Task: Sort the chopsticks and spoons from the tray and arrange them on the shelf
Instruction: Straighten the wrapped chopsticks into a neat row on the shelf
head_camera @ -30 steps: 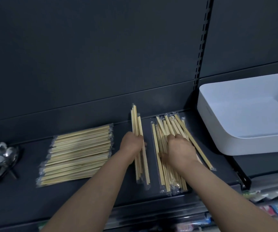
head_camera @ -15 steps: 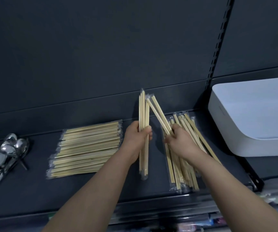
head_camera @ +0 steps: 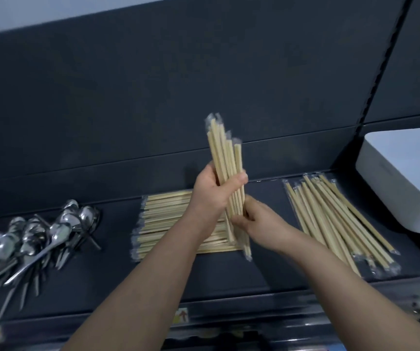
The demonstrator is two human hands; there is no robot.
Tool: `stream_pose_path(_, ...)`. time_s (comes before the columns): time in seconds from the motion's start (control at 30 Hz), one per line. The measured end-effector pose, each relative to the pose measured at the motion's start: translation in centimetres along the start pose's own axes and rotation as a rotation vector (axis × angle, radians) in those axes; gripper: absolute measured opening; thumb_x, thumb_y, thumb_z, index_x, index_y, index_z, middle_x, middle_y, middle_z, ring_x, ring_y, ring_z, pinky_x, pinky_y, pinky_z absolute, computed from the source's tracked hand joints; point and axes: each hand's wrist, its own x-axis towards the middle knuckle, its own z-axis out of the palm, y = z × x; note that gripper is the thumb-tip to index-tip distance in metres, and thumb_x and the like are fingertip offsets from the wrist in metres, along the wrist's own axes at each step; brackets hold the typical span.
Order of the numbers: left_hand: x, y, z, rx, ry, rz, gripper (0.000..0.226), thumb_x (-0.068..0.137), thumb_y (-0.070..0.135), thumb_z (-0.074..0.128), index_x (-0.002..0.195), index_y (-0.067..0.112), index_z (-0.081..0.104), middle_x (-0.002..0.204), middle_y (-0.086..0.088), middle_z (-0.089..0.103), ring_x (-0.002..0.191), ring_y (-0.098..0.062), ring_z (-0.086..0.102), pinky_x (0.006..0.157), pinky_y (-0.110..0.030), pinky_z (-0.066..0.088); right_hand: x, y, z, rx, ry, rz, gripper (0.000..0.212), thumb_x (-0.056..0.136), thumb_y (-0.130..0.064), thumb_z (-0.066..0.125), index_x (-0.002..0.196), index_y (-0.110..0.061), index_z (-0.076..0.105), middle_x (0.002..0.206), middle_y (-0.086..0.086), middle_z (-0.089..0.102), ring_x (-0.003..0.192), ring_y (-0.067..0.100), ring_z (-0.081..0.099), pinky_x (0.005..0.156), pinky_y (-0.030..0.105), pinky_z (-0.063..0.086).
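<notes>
Here's the left hand [head_camera: 214, 196] wrapped round a bundle of pale bamboo chopsticks in clear plastic sleeves [head_camera: 225, 153], thumb across the front, holding it near-upright above the flat, squared-off stack of wrapped chopsticks [head_camera: 163, 219] that lies on the dark grey metal shelf [head_camera: 117, 282], and the right hand [head_camera: 257, 221] sits just below, fingers curled in on the bundle's lower ends, squaring them up by the look of it. The tips at the top are uneven and fanned a little, so this bundle isn't tidy yet. To the right of the stack, a looser, slanted pile of wrapped chopsticks [head_camera: 335, 224] lies on the shelf, and further right again is the white rounded plastic tray [head_camera: 401, 178], whose inside I can't see from here. Well left of the stack, a heap of shiny steel spoons [head_camera: 44, 234], handles pointing to the shelf's front. Now the danger: those sleeves look slick and the left hand grips mid-length, so if the right hand taps too hard, or the left eases off, a pair could slide out below and drop past the shelf's front edge. Lower the bundle crooked and it knocks the stack out of line or lands crossways on it, and a careless right forearm could sweep the loose pile
</notes>
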Motion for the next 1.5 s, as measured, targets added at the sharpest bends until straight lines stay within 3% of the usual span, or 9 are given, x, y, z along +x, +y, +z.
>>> stream_pose_path(0.2,-0.9,0.2,-1.0,-0.025,-0.189,-0.076,0.012,0.091,0.001,0.062,0.095,0.012,0.064,0.084,-0.004,0.067,0.081,-0.013,0.068,0.082,-0.028,0.057,-1.9,-0.1,2.1,0.217,0.017,0.06,0.017,0.097,-0.012,0.05,0.113,-0.018,0.047,0.102,-0.004,0.06,0.093,0.014,0.061,0.075,0.019,0.049)
stream_pose_path(0.3,-0.4,0.3,1.0,-0.052,-0.267,-0.087,0.01,0.091,0.002,0.061,0.097,0.01,0.063,0.083,-0.004,0.067,0.081,-0.012,0.068,0.085,-0.03,0.057,-3.1,1.2,1.1,0.336,0.12,0.06,0.027,0.094,-0.005,0.054,0.117,-0.018,0.05,0.109,0.002,0.065,0.101,0.01,0.063,0.088,0.028,0.051)
stream_pose_path(0.5,0.2,0.8,6.0,0.057,-0.327,-0.033,0.012,0.087,0.005,0.069,0.094,0.014,0.067,0.085,-0.002,0.069,0.086,-0.013,0.067,0.087,-0.031,0.055,-4.6,3.8,-0.9,0.326,0.386,0.047,0.025,0.092,-0.002,0.055,0.109,-0.019,0.048,0.091,-0.005,0.061,0.08,0.003,0.059,0.073,0.025,0.049)
stream_pose_path(0.67,0.5,-0.4,7.5,0.128,-0.268,-0.096,0.011,0.084,0.008,0.072,0.089,0.017,0.069,0.078,0.007,0.069,0.077,-0.002,0.066,0.077,-0.019,0.05,-5.1,6.3,-2.0,0.278,0.317,0.115,0.03,0.09,-0.012,0.063,0.111,-0.02,0.045,0.095,0.002,0.06,0.082,0.017,0.058,0.074,0.034,0.051)
stream_pose_path(0.83,0.7,-0.7,8.2,0.142,-0.245,-0.103,0.011,0.089,0.005,0.065,0.081,0.013,0.065,0.074,0.001,0.065,0.081,-0.017,0.063,0.089,-0.039,0.053,-5.1,7.6,-1.1,0.291,0.192,0.116,0.027,0.094,-0.013,0.057,0.117,-0.02,0.045,0.094,-0.004,0.06,0.09,0.015,0.058,0.082,0.033,0.048)
stream_pose_path(0.97,0.4,-0.6,6.0,-0.06,-0.022,-0.178,0.003,0.09,0.006,0.065,0.088,0.007,0.063,0.075,-0.004,0.067,0.082,-0.024,0.07,0.087,-0.048,0.057,-4.8,6.8,-1.4,0.169,0.084,0.053,0.019,0.096,-0.023,0.054,0.107,-0.017,0.04,0.087,0.004,0.057,0.081,0.021,0.057,0.074,0.036,0.047)
stream_pose_path(1.17,-1.9,-2.9,-3.5,-0.246,0.398,-0.322,0.017,0.086,0.013,0.071,0.099,0.011,0.06,0.073,-0.002,0.064,0.07,-0.016,0.065,0.069,-0.034,0.058,-3.4,4.0,0.4,-0.061,-0.143,-0.023,0.024,0.089,-0.04,0.063,0.093,-0.032,0.041,0.083,-0.013,0.055,0.077,0.01,0.054,0.059,0.019,0.041)
stream_pose_path(1.3,-5.3,-4.6,-9.7,-0.165,0.551,-0.466,0.011,0.085,0.005,0.072,0.088,0.007,0.061,0.082,-0.008,0.066,0.077,-0.021,0.065,0.073,-0.037,0.058,-2.0,2.5,3.8,-0.299,-0.36,0.02,0.052,0.093,-0.037,0.057,0.14,-0.027,0.035,0.122,-0.001,0.051,0.112,0.018,0.05,0.083,0.026,0.041)
stream_pose_path(1.5,-8.2,-7.6,-14.5,0.091,0.699,-0.48,0.023,0.077,0.002,0.078,0.094,0.008,0.064,0.092,-0.007,0.066,0.084,-0.021,0.062,0.081,-0.032,0.053,-1.0,1.2,7.3,-0.483,-0.226,-0.04,0.061,0.087,-0.032,0.068,0.141,-0.032,0.04,0.136,-0.006,0.05,0.123,0.017,0.048,0.097,0.031,0.042)
